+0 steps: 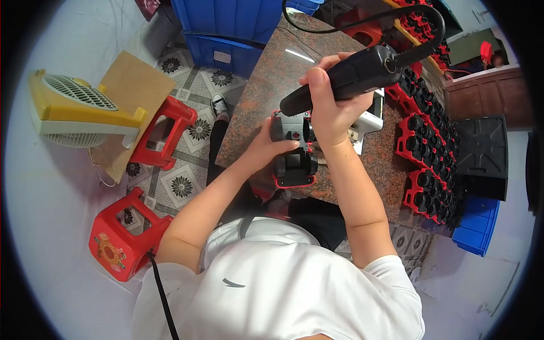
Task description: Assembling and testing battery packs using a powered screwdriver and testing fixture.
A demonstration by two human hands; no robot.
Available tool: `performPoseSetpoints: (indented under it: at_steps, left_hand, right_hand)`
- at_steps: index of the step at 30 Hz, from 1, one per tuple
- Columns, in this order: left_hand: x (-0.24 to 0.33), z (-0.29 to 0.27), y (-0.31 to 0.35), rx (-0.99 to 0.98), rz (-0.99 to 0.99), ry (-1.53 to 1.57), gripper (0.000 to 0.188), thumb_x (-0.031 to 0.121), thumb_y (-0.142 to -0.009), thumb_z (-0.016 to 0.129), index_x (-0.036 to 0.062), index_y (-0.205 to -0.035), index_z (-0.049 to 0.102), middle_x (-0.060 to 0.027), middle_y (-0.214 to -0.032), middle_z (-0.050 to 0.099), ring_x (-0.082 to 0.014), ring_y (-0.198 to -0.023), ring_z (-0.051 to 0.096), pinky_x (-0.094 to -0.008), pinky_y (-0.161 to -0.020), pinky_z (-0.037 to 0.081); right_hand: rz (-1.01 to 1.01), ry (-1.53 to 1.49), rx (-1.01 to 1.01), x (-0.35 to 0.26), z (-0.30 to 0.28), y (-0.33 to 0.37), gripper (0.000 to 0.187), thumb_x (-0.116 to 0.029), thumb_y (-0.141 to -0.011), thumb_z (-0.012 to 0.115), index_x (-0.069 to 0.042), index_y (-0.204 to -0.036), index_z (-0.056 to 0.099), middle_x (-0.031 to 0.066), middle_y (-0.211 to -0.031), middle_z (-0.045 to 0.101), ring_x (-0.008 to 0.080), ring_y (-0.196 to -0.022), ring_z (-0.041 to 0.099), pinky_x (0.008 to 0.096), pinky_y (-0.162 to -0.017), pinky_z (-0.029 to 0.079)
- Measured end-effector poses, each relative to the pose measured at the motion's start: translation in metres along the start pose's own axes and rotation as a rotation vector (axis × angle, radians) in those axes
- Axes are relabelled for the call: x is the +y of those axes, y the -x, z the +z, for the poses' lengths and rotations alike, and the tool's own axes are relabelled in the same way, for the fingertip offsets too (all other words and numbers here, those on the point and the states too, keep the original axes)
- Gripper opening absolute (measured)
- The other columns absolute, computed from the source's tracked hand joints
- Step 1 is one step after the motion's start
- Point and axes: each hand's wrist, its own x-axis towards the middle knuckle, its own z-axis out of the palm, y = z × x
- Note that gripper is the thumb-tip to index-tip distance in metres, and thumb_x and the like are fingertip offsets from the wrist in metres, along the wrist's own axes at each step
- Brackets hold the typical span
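A black corded power tool [354, 75], shaped like an electric screwdriver, is gripped in my right hand [335, 113]. Its cord arches up from the rear end, and its narrower front end hangs over a black and red wheeled toy chassis [294, 165]. Whether the tip touches the chassis is hidden. My left hand [266, 148] clasps the chassis from the left side, thumb laid across its middle, near the edge of the speckled stone table [249, 99]. Partly behind my right wrist stands a white device [371, 120].
Rows of similar black and red wheeled parts [428, 139] line the table's right side. Blue bins [224, 25] stand beyond the table, and a blue crate [477, 224] lies at right. On the left are two red stools [164, 136] and a yellow and white fan [79, 105].
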Motion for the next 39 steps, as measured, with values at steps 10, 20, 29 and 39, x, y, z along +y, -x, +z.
performPoseSetpoints:
  at_steps: [10,20,29,39]
  left_hand:
    - [-0.006,-0.001,-0.002,-0.006,0.090,0.029,0.073,0.020,-0.071,0.073,0.0003,-0.129,0.032,-0.0107,-0.115,0.050,-0.0168,-0.108,0.050,-0.0317,-0.095,0.040]
    - [-0.002,0.001,-0.005,0.003,0.166,-0.056,0.076,0.020,-0.071,0.074,-0.0016,-0.130,0.031,-0.0108,-0.115,0.050,-0.0172,-0.108,0.050,-0.0314,-0.094,0.040]
    - [-0.005,0.000,0.002,0.006,0.051,0.004,0.081,0.018,-0.071,0.074,0.0008,-0.135,0.028,-0.0099,-0.120,0.049,-0.0199,-0.112,0.049,-0.0333,-0.097,0.038]
    - [0.041,-0.049,0.013,0.073,-0.082,0.342,0.048,0.023,-0.080,0.066,0.0060,-0.123,0.050,-0.0090,-0.109,0.062,-0.0232,-0.099,0.061,-0.0417,-0.091,0.048]
  right_hand:
    - [0.070,-0.085,-0.073,0.003,0.018,0.002,0.040,0.007,-0.074,0.068,-0.001,-0.106,0.044,0.0066,-0.078,0.058,0.0099,-0.065,0.055,0.0234,-0.058,0.047]
    - [0.020,-0.012,0.009,0.004,0.017,0.007,0.037,0.006,-0.074,0.069,-0.001,-0.103,0.047,0.0062,-0.080,0.058,0.0090,-0.067,0.055,0.0229,-0.059,0.047]
    - [0.005,-0.162,0.190,-0.040,-0.009,-0.040,0.030,-0.003,-0.083,0.061,-0.001,-0.108,0.044,0.0074,-0.080,0.057,0.0136,-0.061,0.058,0.0275,-0.057,0.050]
    - [0.307,-0.206,0.246,-0.108,-0.087,0.076,0.043,-0.003,-0.073,0.072,-0.001,-0.107,0.045,0.0058,-0.082,0.056,0.0103,-0.069,0.056,0.0238,-0.063,0.047]
